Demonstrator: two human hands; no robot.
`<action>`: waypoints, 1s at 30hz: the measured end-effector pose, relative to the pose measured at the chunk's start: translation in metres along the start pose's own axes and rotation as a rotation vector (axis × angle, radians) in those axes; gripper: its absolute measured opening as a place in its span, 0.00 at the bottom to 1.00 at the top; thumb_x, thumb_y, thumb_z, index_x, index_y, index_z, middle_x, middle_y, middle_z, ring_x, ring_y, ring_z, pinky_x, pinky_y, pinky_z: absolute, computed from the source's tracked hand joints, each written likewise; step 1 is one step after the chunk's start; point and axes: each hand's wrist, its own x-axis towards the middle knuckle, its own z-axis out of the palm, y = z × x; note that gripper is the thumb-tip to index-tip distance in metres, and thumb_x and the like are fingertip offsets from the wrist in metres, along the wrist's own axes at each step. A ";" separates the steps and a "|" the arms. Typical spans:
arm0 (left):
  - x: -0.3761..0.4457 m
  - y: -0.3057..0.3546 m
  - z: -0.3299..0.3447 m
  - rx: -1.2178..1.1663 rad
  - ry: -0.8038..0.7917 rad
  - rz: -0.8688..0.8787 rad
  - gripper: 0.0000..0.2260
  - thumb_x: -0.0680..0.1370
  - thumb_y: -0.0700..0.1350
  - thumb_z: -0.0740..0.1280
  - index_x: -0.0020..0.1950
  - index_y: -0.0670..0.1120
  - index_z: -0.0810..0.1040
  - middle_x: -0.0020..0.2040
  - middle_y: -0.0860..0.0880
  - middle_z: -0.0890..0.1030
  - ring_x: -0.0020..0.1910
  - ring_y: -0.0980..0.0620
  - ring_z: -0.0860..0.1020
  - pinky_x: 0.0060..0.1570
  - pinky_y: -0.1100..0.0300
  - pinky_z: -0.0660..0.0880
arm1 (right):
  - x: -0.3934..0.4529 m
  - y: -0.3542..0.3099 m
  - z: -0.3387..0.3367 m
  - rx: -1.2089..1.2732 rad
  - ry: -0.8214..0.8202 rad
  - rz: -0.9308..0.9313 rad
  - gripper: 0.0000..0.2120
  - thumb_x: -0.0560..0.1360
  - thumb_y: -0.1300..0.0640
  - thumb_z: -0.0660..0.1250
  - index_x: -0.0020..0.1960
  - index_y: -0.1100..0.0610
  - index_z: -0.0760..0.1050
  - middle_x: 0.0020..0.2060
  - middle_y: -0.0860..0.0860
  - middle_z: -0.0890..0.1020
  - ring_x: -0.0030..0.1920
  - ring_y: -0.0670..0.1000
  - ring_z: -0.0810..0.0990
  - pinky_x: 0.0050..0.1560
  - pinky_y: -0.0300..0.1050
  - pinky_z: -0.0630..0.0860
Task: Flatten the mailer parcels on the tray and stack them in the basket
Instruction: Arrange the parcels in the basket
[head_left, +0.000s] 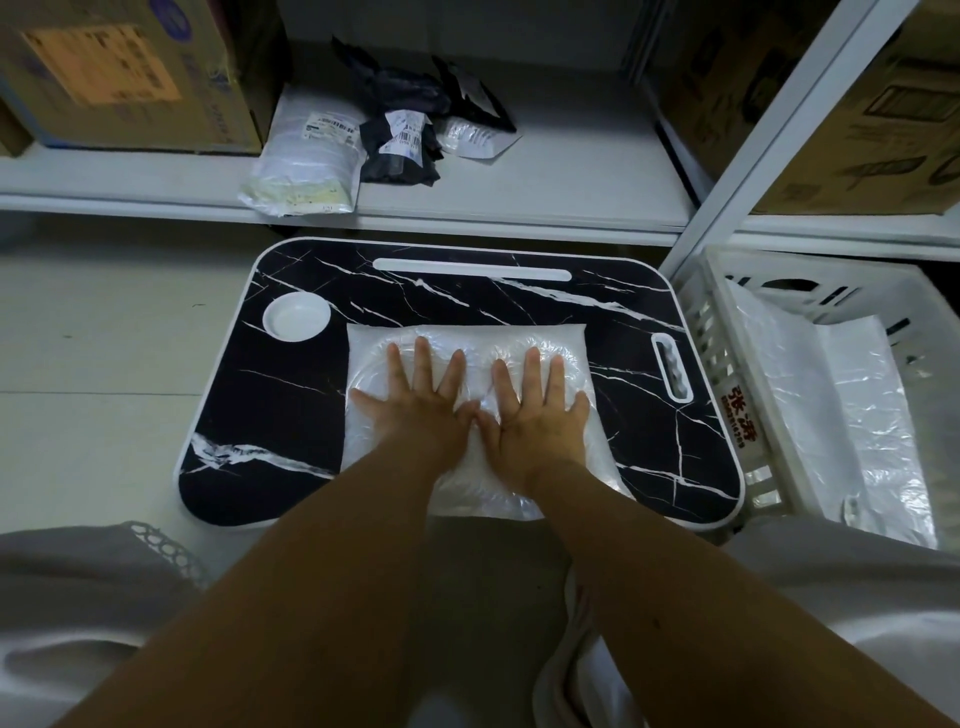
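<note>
Flattening is under way: left hand (415, 400) and right hand (535, 405), fingers spread flat, press the parcel (467, 343) on the tray (291, 415) (side by side). Next, I judge, lift it into the basket (727, 374).

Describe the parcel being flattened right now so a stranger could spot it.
Find the black marble-pattern tray on the floor. On its middle lies a white mailer parcel, with the left hand and right hand pressing flat on it. It is the only parcel on the tray.
</note>
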 end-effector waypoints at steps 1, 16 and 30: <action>-0.001 -0.001 0.002 -0.005 0.013 0.007 0.28 0.79 0.64 0.40 0.72 0.59 0.28 0.75 0.48 0.29 0.73 0.39 0.30 0.65 0.26 0.50 | -0.001 -0.001 0.000 0.002 0.011 -0.001 0.30 0.80 0.38 0.38 0.78 0.47 0.34 0.77 0.56 0.35 0.76 0.62 0.35 0.72 0.67 0.48; 0.060 -0.003 -0.025 -0.103 0.353 0.085 0.23 0.82 0.54 0.45 0.77 0.53 0.49 0.78 0.45 0.49 0.77 0.41 0.44 0.72 0.38 0.48 | 0.075 -0.020 -0.028 0.219 0.331 0.071 0.20 0.82 0.48 0.50 0.72 0.50 0.66 0.73 0.53 0.65 0.77 0.57 0.54 0.70 0.68 0.47; 0.070 -0.004 0.000 -0.109 0.160 -0.006 0.28 0.79 0.61 0.37 0.77 0.53 0.38 0.78 0.45 0.41 0.77 0.42 0.40 0.71 0.35 0.45 | 0.085 -0.011 -0.016 0.244 0.002 0.072 0.26 0.81 0.39 0.42 0.78 0.41 0.45 0.79 0.54 0.44 0.77 0.59 0.39 0.72 0.67 0.43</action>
